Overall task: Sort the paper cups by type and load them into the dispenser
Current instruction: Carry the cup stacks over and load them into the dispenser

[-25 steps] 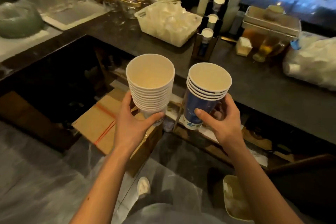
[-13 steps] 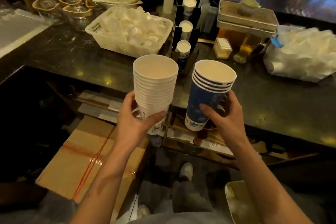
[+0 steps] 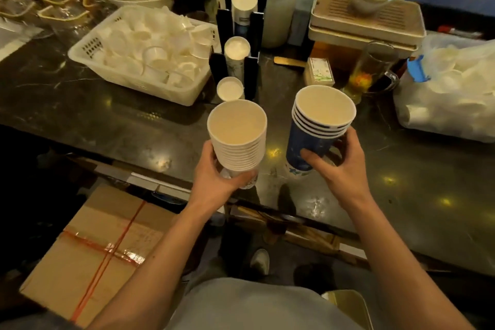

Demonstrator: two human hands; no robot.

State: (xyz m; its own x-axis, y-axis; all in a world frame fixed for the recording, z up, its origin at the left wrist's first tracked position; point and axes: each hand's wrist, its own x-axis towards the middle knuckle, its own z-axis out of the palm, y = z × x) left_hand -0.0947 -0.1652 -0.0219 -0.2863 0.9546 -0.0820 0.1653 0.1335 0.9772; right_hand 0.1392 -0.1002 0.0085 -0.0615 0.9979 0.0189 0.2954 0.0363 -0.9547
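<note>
Both stacks have come fwd since 0.5 s ago, from over the counter's near edge to above the dark counter point(image 3: 134, 126) itself, just short of the black cup dispenser point(image 3: 250, 35). Left hand point(image 3: 214, 182) is wrapped round the base of the white cup stack point(image 3: 238, 142): approx ten nested cups, plain white rims packed tight, cream inside, a bit of print showing at the bottom. Right hand point(image 3: 340, 166) grips the blue cup stack point(image 3: 316, 128): approx five cups, dark blue walls w/ white rims, pale band at the base, tilted slightly left. Stacks sit side by side, apart, mouths up. Dispenser holds three columns of white-rimmed cups. White basket point(image 3: 91, 48) of small cups lies left of it.
</note>
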